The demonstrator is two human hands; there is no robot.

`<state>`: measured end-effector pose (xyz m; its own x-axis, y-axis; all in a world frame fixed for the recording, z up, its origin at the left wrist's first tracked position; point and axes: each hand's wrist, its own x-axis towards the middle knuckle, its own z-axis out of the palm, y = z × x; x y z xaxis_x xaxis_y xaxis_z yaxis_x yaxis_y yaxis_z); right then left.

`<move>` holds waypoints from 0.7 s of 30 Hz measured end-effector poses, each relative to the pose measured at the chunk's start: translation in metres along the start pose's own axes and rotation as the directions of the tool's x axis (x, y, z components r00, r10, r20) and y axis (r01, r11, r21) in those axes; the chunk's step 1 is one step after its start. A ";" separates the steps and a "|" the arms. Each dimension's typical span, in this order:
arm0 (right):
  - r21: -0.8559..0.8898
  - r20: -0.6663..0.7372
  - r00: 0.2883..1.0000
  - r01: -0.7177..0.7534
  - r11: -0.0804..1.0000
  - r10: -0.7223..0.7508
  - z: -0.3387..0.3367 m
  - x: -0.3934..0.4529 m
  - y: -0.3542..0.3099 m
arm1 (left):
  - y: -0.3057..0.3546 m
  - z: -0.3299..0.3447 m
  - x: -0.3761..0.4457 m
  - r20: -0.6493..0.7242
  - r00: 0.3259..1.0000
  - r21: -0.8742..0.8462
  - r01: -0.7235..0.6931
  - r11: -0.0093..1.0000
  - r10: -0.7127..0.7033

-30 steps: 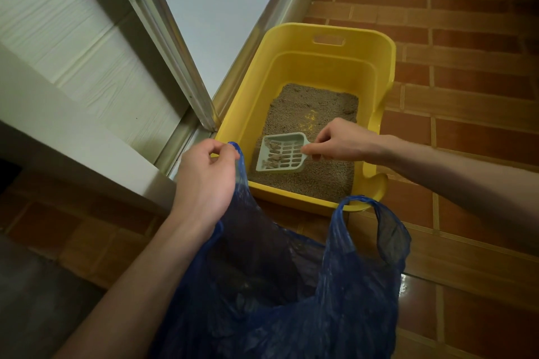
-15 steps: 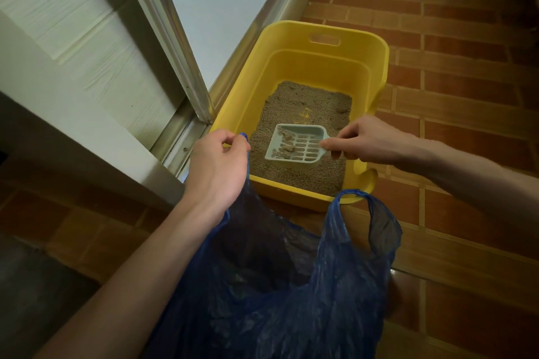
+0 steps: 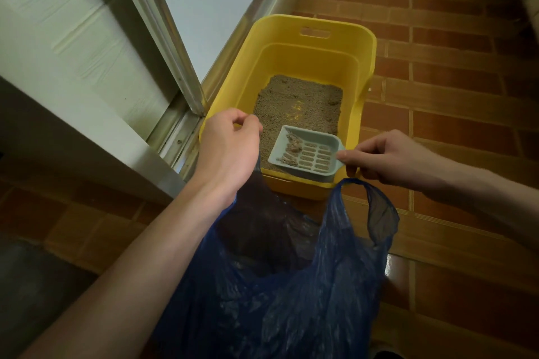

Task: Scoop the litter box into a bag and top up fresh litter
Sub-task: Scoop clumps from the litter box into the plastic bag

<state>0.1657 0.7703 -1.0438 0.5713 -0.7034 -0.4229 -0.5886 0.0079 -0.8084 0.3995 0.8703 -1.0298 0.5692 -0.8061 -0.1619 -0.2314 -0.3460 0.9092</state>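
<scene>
Head view: a pale scoop [image 3: 306, 154] with clumps is pinched by the right hand [image 3: 382, 159] fingers above the yellow litter box [image 3: 361, 73]; a blue bag [image 3: 291, 285] handle is gripped by the left hand [image 3: 227, 151]. Brick-tile floor [image 3: 452, 38] and a sliding door frame [image 3: 163, 38] are seen alongside.

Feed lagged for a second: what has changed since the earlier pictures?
The right hand has lifted the scoop with its clumps off the litter and drawn it back to the yellow box's near edge, toward the blue bag. Unchanged: the left hand keeps its grip on the bag handle, bag open.
</scene>
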 end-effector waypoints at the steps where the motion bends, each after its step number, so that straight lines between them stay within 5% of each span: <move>1: 0.023 -0.002 1.000 0.017 1.000 -0.017 0.001 -0.006 0.000 | 0.002 0.001 -0.001 0.006 1.000 -0.004 -0.003 1.000 0.003; 21: 0.003 -0.029 0.987 0.158 0.987 -0.158 0.008 -0.061 0.030 | 0.020 0.018 -0.011 0.070 0.997 -0.025 -0.033 0.999 0.035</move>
<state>0.1178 0.8195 -1.0451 0.6403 -0.7162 -0.2775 -0.4892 -0.1018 -0.8662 0.3741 0.8635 -1.0164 0.5041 -0.8494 -0.1566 -0.2308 -0.3071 0.9233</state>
